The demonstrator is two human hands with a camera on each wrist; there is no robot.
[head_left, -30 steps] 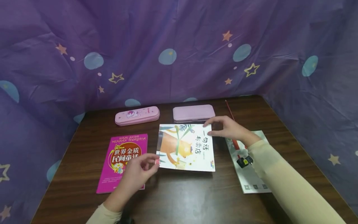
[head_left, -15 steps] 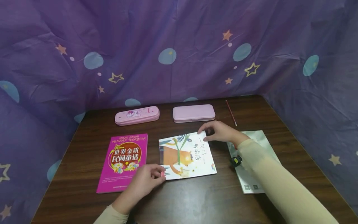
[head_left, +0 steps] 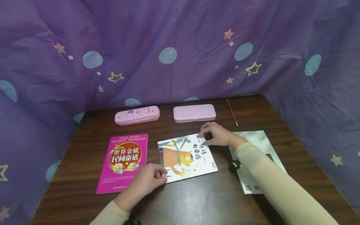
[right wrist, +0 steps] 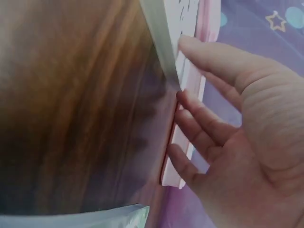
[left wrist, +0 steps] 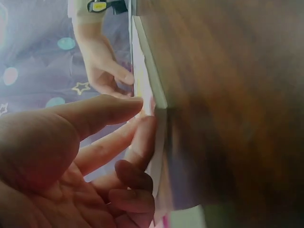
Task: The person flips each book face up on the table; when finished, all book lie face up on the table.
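Closest to me, my left hand pinches the near left corner of a square white picture book between thumb and bent fingers, the thumb over the cover. The book, which shows an orange animal in a green scarf, sits slightly turned at the middle of the dark wooden table; I can't tell whether its whole underside touches the wood. To its left lies a magenta folk-tale book, partly behind my left hand. To its right is a pale booklet, partly covered by my cream right sleeve. Farther off, my right hand pinches the picture book's far right corner, thumb on the cover. Beyond lie a pink rabbit pencil case, a plain pink pencil case and a red pencil. A purple star-patterned curtain hangs behind the table.
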